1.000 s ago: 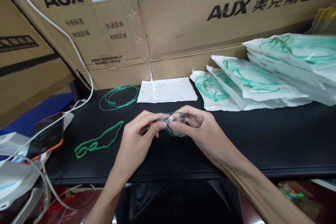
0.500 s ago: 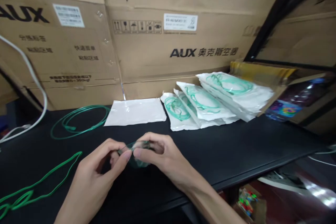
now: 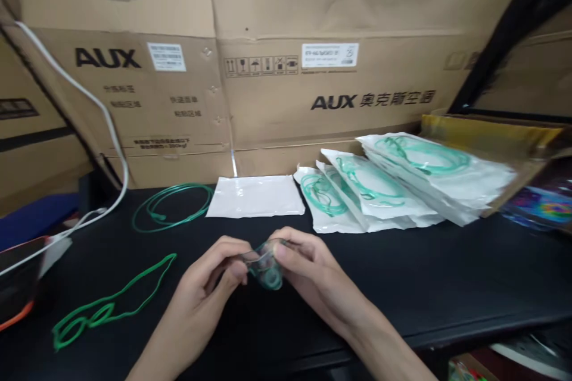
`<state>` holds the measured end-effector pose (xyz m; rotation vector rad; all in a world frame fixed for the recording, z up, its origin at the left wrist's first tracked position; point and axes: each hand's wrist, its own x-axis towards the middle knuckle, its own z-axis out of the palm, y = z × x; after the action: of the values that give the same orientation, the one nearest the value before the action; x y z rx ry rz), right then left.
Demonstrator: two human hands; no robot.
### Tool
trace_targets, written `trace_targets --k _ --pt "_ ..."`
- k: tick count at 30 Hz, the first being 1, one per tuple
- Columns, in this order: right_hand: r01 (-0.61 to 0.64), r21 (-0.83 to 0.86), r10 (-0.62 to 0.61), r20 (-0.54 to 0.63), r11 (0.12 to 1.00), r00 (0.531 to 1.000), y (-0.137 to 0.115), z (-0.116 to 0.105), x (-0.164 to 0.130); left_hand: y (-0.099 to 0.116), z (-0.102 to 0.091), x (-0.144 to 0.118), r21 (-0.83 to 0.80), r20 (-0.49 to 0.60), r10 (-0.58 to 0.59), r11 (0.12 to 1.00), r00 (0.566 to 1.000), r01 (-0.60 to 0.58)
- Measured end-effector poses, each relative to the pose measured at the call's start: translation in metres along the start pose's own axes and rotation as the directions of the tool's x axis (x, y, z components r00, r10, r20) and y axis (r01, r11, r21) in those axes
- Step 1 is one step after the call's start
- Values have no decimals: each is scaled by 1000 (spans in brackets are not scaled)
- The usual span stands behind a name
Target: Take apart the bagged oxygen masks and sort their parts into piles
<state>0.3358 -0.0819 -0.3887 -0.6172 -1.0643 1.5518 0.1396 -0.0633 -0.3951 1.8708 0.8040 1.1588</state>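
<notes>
Left grip [image 3: 203,292], right grip [image 3: 315,268] — clear greenish piece [image 3: 269,272] held between

A black table [image 3: 402,280] carries everything. On its left side lies a loose coil of green tube [image 3: 159,216], with a knotted green strap [image 3: 106,311] nearer the front. Toward the back, a flat white packet [image 3: 257,197] lies just beside overlapping packets of green tubing [image 3: 384,190].

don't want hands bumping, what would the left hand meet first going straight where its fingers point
The clear piece it holds; past that, likely the right hand, though depth is unclear.
</notes>
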Motion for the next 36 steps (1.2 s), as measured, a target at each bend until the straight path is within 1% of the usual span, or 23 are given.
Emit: trace_targets --k 4,8,14,16,20,23,26,29,32,36 --pt "4 4 -4 73 1000 997 2 0 0 0 -3 -3 -90 69 15 996 998 -9" --pt "13 8 -14 114 1000 993 0 3 -2 0 -6 -4 -168 124 37 986 992 -15" --pt "16 -21 -13 147 1000 989 -1 4 -1 2 -5 -3 -210 144 46 978 989 -14" --pt "8 -31 -4 131 999 991 -1 5 -1 2 -5 -4 -204 138 42 979 990 -13" --pt "-35 -24 37 91 999 995 1 8 -2 0 -5 -6 -138 120 21 990 993 -5" --pt "-68 12 66 117 998 991 3 7 -1 1 -5 -6 -95 119 9 995 993 3" --pt "-129 46 121 150 991 981 4 3 0 2 -4 -4 -77 127 17 997 992 -7" --pt "-175 57 165 142 983 976 3 -1 0 1 -2 -2 -72 144 19 997 989 -8" --pt "-144 28 139 126 989 982 2 0 0 -4 -3 -2 -64 174 -8 998 985 19" --pt "-53 -35 57 118 998 991 2 3 -1 -14 -6 -3 -31 227 -104 993 968 114"
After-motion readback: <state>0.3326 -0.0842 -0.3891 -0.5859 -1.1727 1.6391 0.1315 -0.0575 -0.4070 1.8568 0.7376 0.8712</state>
